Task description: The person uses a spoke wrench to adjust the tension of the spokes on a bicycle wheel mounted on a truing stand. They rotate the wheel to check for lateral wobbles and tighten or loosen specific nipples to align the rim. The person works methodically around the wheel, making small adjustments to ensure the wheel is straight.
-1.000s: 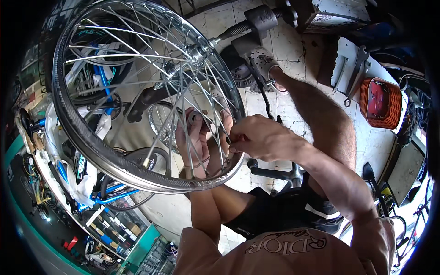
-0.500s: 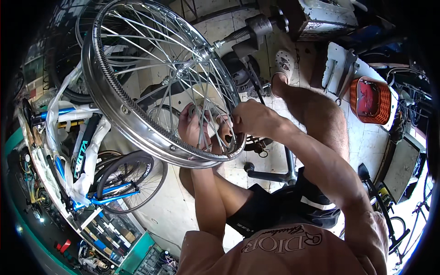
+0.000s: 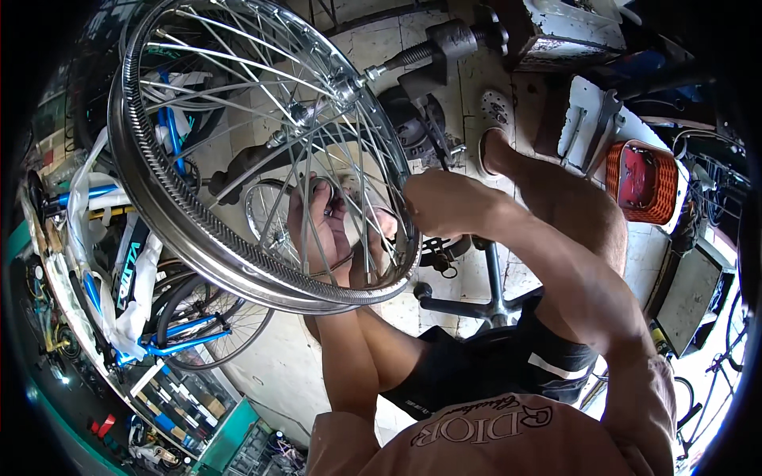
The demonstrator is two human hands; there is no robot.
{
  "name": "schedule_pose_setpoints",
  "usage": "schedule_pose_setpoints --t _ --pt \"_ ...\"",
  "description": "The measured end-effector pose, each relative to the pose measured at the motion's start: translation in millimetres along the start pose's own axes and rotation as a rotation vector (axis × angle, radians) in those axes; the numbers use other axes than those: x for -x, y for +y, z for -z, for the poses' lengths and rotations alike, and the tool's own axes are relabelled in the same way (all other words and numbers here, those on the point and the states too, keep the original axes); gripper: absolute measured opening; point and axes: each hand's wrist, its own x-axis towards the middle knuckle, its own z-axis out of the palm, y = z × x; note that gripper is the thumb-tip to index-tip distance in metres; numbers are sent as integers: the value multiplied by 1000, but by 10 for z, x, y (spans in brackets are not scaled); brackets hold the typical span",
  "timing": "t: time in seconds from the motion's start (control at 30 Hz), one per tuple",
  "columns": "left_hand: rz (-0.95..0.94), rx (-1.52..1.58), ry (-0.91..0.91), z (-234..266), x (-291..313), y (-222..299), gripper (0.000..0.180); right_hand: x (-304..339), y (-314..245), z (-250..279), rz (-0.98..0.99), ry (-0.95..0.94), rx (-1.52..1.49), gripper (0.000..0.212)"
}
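A silver spoked bicycle wheel (image 3: 230,279) is in front of me, tilted, with a ridged pattern along its rim. Its hub (image 3: 346,90) meets the threaded spindle of a dark metal stand (image 3: 421,57). Behind the spokes, my left hand (image 3: 319,226) has its fingers curled near the lower part of the rim; whatever they pinch is too small and covered to make out. At the rim's right side, my right hand (image 3: 452,202) is closed like a fist against the edge. Its fingertips are hidden, so what it grips does not show.
To the right, a white bench (image 3: 583,119) carries wrenches and an orange basket (image 3: 675,178) with a red inside. Wrapped blue bicycle frames (image 3: 171,329) and a small wheel lean at the left beside a display case. A black stool base (image 3: 496,301) stands by my legs.
The wheel appears shifted left and slightly lower in view, its spokes at a different angle. My left hand has moved left and its fingers have curled more; my right hand stays at the rim.
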Motion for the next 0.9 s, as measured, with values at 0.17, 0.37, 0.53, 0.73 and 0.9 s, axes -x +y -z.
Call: schedule_pose_setpoints --t 0.17,0.37,0.53,0.73,0.9 --pt "-47 -116 -123 91 169 -119 35 39 -116 -52 -33 -34 44 27" --pt "-2 62 -166 221 309 -488 36 169 -211 -149 48 75 -258 22" --pt "127 67 -163 120 342 -492 38 150 -169 -231 45 210 -299 18" --pt "60 221 -208 395 219 -701 35 -45 -73 -398 146 212 -54 13" --pt "22 -10 -324 443 253 -616 45 -39 0 -373 145 220 -87 20"
